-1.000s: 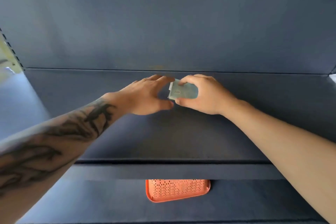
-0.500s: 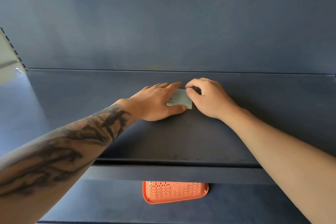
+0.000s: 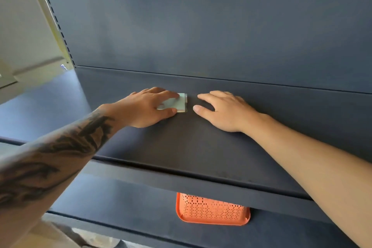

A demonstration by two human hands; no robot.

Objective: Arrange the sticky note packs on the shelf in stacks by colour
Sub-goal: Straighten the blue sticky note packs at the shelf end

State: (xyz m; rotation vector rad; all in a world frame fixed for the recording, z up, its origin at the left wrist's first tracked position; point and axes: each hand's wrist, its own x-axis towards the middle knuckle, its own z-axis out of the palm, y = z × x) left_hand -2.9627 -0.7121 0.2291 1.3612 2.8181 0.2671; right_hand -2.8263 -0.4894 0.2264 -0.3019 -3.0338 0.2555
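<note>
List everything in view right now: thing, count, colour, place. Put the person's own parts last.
sticky note pack: one, pale green, flat on the upper shelf near its back, partly under the left hand.
upper shelf: one, dark blue-grey, across the middle of the view.
back panel: one, dark blue-grey, upright behind the shelf.
lower shelf: one, dark blue-grey, below the upper one.
tray: one, orange, perforated, on the lower shelf, partly hidden by the upper shelf's front edge.
left hand: one, tattooed forearm, fingers and thumb holding the pack.
right hand: one, fingers relaxed on the shelf, just right of the pack, not touching it.
</note>
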